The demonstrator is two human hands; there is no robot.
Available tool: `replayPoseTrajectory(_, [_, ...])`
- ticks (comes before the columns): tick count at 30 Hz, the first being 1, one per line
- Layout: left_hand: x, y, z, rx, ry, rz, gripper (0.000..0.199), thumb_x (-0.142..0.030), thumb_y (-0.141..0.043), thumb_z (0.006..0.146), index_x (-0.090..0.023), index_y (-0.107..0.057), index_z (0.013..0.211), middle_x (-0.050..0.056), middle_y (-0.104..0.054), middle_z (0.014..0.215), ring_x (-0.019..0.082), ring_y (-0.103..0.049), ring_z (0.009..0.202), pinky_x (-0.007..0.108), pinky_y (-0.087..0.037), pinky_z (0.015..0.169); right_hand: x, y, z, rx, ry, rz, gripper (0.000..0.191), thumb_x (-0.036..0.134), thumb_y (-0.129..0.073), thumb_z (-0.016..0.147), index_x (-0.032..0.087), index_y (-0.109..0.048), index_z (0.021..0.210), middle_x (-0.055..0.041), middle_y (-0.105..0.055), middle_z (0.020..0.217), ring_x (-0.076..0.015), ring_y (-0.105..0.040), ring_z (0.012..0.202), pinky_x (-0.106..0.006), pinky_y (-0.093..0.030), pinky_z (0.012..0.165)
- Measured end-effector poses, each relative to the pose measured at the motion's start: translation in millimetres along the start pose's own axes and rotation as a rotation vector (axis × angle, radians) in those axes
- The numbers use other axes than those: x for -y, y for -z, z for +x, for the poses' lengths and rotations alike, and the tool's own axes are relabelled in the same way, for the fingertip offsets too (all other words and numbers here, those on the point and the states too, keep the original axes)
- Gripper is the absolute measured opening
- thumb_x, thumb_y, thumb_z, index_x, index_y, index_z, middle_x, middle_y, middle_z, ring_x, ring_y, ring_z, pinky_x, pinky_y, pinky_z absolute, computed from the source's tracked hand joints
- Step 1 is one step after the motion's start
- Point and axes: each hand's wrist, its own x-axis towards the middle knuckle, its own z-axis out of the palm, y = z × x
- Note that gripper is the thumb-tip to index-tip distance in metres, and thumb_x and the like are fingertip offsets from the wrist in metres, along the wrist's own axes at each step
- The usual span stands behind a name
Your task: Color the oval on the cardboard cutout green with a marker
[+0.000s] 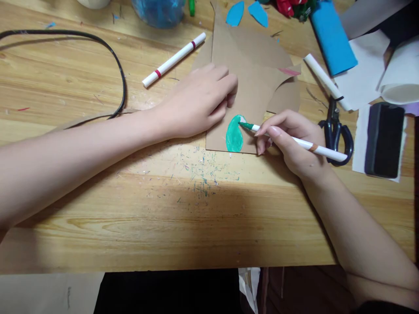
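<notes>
My right hand (290,139) is closed around a white felt-tip marker (303,143) with a green tip and a brown band. The tip touches a small oval paper piece (234,135), mostly coloured green, with a white patch at its upper right. This piece lies on brown cardboard (252,61) near its front edge. My left hand (204,100) rests on the cardboard to the left of the oval, fingers curled under and closed, nothing visible in them. Behind it lies a white marker with dark red bands (175,59).
Black-handled scissors (334,131) and a black box-like object (384,139) lie at right. Farther back are a blue roll (333,37), white paper (363,65) and blue cut pieces (235,14). A black cable (113,52) loops at left, near a blue container (159,11).
</notes>
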Motion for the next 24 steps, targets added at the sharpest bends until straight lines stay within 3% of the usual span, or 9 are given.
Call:
replayPoseTrajectory(11, [-4.7,2.9,4.1,0.051,0.024,0.000,0.031,-0.015,-0.035,0.081,-0.012,-0.055,0.105,0.008,-0.050,0.100,0.030,-0.050,0.116,0.043,-0.037,0.091,-2.6,-0.4,-2.6,-0.062,0.005,0.026,0.013,0.023,-0.056,0.092,0.019,-0.067,0.086,0.0020,-0.061,0.063,-0.0091,-0.056,0.054,-0.025,-0.041,0.053])
replayPoseTrajectory(17, [-3.3,2.3,3.7,0.024,0.019,0.017,0.031,-0.017,-0.035,0.081,-0.010,-0.056,0.103,0.007,-0.050,0.096,0.030,-0.051,0.113,0.046,-0.038,0.089,-5.0,0.3,-1.8,-0.050,0.010,0.039,0.013,0.019,-0.055,0.093,0.019,-0.067,0.088,0.0033,-0.060,0.061,-0.0082,-0.056,0.055,-0.023,-0.039,0.051])
replayPoseTrajectory(22, [-0.8,0.0,2.5,-0.016,0.001,0.000,0.023,-0.017,-0.041,0.083,-0.015,-0.057,0.099,0.010,-0.056,0.100,0.026,-0.053,0.101,0.040,-0.040,0.084,-3.6,0.6,-1.0,-0.025,0.033,0.013,0.012,0.022,-0.054,0.093,0.020,-0.066,0.089,0.0033,-0.060,0.061,-0.0083,-0.056,0.055,-0.023,-0.039,0.050])
replayPoseTrajectory(24, [0.0,0.1,1.3,0.019,-0.011,-0.021,0.021,-0.018,-0.040,0.086,-0.017,-0.056,0.099,0.011,-0.057,0.100,0.023,-0.051,0.097,0.038,-0.040,0.082,-1.0,0.3,-0.9,-0.020,-0.013,0.001,0.013,0.021,-0.053,0.094,0.019,-0.065,0.088,0.0024,-0.059,0.061,-0.0087,-0.057,0.057,-0.024,-0.041,0.054])
